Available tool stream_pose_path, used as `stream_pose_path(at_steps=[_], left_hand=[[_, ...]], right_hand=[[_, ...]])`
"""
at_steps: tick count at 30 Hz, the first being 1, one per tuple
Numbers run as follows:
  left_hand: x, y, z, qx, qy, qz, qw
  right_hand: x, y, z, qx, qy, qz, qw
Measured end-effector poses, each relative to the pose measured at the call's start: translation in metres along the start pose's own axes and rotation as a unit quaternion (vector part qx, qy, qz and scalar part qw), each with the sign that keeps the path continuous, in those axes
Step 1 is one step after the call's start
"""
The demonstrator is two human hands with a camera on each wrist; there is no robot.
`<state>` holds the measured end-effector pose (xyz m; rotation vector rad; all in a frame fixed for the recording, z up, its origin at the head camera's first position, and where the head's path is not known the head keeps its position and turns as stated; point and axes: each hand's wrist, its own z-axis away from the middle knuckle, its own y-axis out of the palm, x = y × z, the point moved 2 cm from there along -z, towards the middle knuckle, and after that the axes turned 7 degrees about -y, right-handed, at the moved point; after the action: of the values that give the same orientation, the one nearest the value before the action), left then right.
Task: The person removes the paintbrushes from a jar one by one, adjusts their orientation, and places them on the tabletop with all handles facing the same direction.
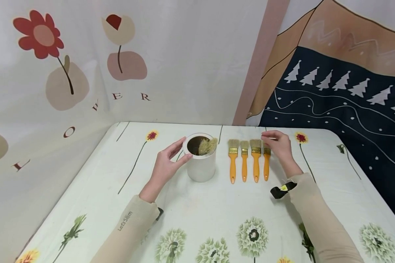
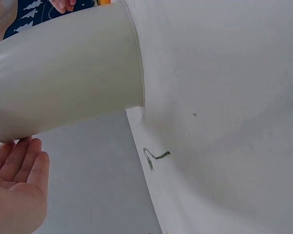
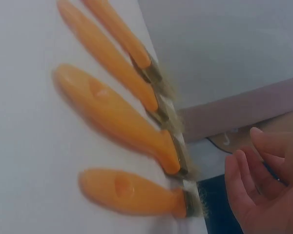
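Note:
A white cylindrical container (image 1: pixel 201 168) with a dark brown inside stands upright on the table. A fuzzy yellowish tuft (image 1: pixel 208 146) sticks out at its rim; what it belongs to is hidden inside. My left hand (image 1: pixel 168 160) touches the container's left side near the rim, thumb in front and fingers behind. In the left wrist view, fairly straight fingers (image 2: pixel 36 163) meet the container (image 2: pixel 68 73). Several paintbrushes (image 3: pixel 115 117) with orange handles lie in a row, bristles pointing away. Over the rightmost paintbrush (image 1: pixel 266 166) hovers my right hand (image 1: pixel 279 146), its fingers loosely bent, holding nothing.
A white tablecloth (image 1: pixel 197 210) with printed flowers covers the table. Behind it hangs a pale cloth (image 1: pixel 191 65) with flower prints. To the right is a dark blue cloth (image 1: pixel 316 98) with white trees.

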<state>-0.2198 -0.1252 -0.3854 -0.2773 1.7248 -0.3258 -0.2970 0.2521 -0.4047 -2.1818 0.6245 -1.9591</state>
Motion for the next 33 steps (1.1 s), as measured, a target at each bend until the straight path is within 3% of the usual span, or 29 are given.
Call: stream_pose_path(at_steps=[19, 33], left_hand=[[0.001, 0.000, 0.001, 0.002, -0.004, -0.004, 1.0000], [0.000, 0.000, 0.000, 0.002, -0.001, -0.001, 1.0000]], right_hand=[[0.038, 0.031, 0.019, 0.062, -0.057, -0.025, 0.9962], [0.065, 0.056, 0.031, 0.116, -0.103, -0.052, 0.9865]])
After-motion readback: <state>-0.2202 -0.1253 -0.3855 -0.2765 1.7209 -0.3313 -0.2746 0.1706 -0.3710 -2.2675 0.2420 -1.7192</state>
